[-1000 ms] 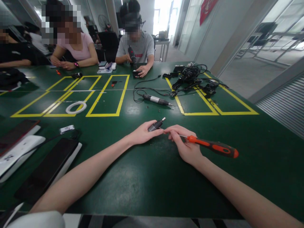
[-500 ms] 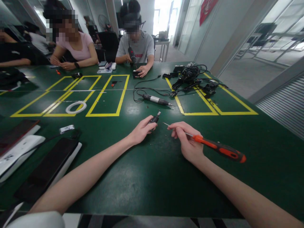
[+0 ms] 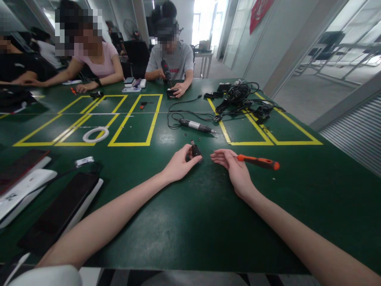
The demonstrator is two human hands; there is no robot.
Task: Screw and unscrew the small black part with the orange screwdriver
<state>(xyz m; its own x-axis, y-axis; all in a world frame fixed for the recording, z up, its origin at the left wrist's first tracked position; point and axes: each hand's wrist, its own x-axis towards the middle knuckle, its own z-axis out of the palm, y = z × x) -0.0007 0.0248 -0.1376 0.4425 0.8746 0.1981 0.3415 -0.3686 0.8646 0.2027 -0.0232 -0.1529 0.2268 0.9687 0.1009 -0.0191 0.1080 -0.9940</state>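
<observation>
My left hand (image 3: 178, 163) is closed around a small black plug-like piece (image 3: 195, 149), whose metal end points up and away from me. Its exact kind is not clear. A screwdriver (image 3: 258, 161) with an orange and black handle lies across my right hand (image 3: 238, 172), held between thumb and fingers with the handle out to the right. The fingers hide most of its shaft. Both hands are just above the green table, a short gap apart. Beyond them lies an electric screwdriver (image 3: 196, 126), silver and black, with a cord. Tiny dark bits (image 3: 199, 139) lie near my left hand.
Tangled black cables (image 3: 238, 93) lie at the back right. Yellow tape (image 3: 127, 144) marks rectangles on the table (image 3: 143, 238). A white ring (image 3: 95, 134) and phone-like devices (image 3: 59, 210) are to the left. Across the table a co-worker (image 3: 171, 55) uses a power tool; others sit beside.
My left hand has turned the black piece more upright. The screwdriver in my right hand has swung up and away, its tip now behind the fingers. A co-worker's arm has reached left.
</observation>
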